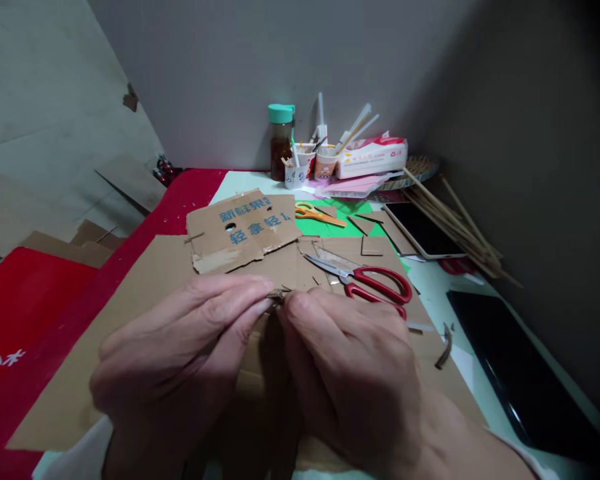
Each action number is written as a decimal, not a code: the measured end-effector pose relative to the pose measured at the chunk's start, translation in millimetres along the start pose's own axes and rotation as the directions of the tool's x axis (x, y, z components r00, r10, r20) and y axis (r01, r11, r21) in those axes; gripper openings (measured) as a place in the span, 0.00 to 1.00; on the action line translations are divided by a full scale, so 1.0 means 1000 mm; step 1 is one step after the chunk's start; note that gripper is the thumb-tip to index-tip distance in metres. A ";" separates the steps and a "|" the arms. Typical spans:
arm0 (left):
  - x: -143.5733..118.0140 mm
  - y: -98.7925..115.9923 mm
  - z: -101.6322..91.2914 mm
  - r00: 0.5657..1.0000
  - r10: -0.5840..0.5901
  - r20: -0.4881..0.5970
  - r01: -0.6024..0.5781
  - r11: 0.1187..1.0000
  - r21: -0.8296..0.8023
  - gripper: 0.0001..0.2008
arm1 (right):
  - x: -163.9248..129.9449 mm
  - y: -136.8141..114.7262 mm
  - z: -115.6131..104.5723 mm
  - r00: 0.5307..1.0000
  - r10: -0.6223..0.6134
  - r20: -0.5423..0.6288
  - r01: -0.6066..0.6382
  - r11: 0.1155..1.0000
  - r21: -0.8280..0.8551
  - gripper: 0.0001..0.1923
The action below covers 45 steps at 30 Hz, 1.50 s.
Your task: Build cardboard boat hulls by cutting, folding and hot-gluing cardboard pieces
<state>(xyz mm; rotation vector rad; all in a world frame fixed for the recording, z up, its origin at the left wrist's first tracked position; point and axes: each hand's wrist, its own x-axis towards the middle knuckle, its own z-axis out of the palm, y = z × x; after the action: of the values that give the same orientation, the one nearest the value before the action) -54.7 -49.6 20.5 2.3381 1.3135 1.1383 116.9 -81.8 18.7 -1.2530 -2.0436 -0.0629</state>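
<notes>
A small brown scrap [278, 295] bridged the narrow gap between the left hand [195, 333] and right hand [355, 353], both hands' fingers [260, 287] pinched on it, above a cardboard sheet [135, 313]; its long axis was unclear.

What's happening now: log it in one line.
left grip: pinching brown piece | right grip: pinching same piece | red scissors: on cardboard, beyond right grip | orange scissors: farther back

This looks like a home craft corner: the table [433, 290] by a grey wall [340, 53] bears a cardboard sheet [135, 300] and red-handled scissors [354, 273]. Near its far edge stand a teal-lidded bottle [281, 143], paper cups [325, 168] and a tissue pack [373, 160].
</notes>
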 end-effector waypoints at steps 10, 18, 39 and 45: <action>-0.003 0.002 0.002 0.996 -0.083 -0.019 0.082 0.995 -0.048 0.09 | -0.001 -0.002 0.001 1.000 -0.017 0.008 0.017 0.999 -0.034 0.13; 0.003 -0.004 -0.001 1.000 0.017 -0.001 -0.017 0.988 0.151 0.10 | -0.002 0.002 0.007 0.992 -0.036 -0.117 0.043 0.997 0.057 0.12; 0.002 -0.008 -0.003 0.997 0.054 0.063 -0.060 0.994 0.088 0.07 | -0.004 0.005 0.010 0.983 -0.127 -0.136 0.132 0.991 0.033 0.13; 0.005 0.000 0.011 0.987 0.116 -0.114 -0.105 0.989 0.104 0.06 | -0.004 0.011 0.013 0.995 0.014 -0.102 0.001 0.990 0.144 0.10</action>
<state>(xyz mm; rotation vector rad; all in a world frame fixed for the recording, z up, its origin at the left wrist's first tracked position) -45.6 -44.2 15.7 2.4752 1.3214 1.2942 119.3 -73.8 3.2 -1.1438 -1.9206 0.0223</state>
